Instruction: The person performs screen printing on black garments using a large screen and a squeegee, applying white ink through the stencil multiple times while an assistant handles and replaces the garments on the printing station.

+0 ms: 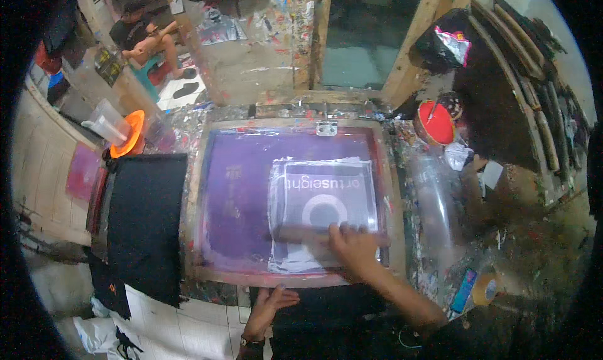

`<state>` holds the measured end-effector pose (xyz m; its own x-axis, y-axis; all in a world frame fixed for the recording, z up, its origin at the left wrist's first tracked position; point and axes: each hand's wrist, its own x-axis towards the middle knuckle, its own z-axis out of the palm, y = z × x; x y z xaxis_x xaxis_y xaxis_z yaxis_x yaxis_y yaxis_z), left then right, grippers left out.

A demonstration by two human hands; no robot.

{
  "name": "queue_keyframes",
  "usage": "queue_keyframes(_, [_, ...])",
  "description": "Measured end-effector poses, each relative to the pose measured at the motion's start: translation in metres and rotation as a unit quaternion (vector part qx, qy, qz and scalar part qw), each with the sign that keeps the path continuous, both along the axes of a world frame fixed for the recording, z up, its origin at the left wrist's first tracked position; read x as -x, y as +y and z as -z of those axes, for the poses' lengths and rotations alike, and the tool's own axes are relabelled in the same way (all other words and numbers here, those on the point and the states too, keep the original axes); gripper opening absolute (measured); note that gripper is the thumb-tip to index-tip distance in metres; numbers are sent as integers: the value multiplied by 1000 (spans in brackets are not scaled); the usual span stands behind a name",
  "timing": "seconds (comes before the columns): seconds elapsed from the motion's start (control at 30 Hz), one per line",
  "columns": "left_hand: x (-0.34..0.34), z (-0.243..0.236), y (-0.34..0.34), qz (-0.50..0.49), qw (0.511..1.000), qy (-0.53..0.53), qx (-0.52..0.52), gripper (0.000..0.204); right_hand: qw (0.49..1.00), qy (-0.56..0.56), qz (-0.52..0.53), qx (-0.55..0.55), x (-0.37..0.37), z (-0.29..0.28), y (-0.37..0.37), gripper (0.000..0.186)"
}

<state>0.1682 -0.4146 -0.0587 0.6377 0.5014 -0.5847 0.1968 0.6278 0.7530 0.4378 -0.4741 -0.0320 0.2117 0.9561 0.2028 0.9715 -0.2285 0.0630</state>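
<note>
A framed printing screen (235,171) with purple mesh lies in front of me. On its right part is a pale rectangular area with light lettering and a ring design (323,171). My right hand (353,250) is closed on a squeegee (301,236), blurred by motion, which lies across the lower part of that area. Against the near edge of the wooden frame (220,276) rests my left hand (271,303), its fingers stretched out and grasping nothing visible. Dark cloth (326,310) shows below the screen. A metal hinge clamp (326,129) sits on the far frame edge.
Black cloth (147,222) lies at the left, near a clear pitcher (108,124) and an orange bowl (135,134). To the right are a red ink tub (434,124), clear plastic (433,197) and a tape roll (483,290). Another person (147,37) sits far left.
</note>
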Motion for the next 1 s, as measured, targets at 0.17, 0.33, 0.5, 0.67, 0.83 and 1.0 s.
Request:
queue_keyframes(0.17, [-2,-8,2,4,1000,6,2,39,964,184,-73,176,-22,-27,18,37])
queue_keyframes(0.33, [-5,-10,-1,6,1000,11,-2,34,997,52,-43,32,-104,-33,130,41])
queue_keyframes(0.5, [-10,-13,-1,-17,1000,-16,-13,34,1000,12,-14,-12,-80,-11,103,32])
queue_keyframes(0.67, [-8,-7,4,-8,1000,19,17,33,999,22,-28,1,-9,0,7,29])
queue_keyframes(0.83, [-6,9,-2,-57,998,-21,-3,33,990,123,-63,13,28,-12,-43,34])
queue_keyframes(1.0, [-10,6,-11,-138,983,-116,-26,30,993,38,-14,-109,32,-29,-48,43])
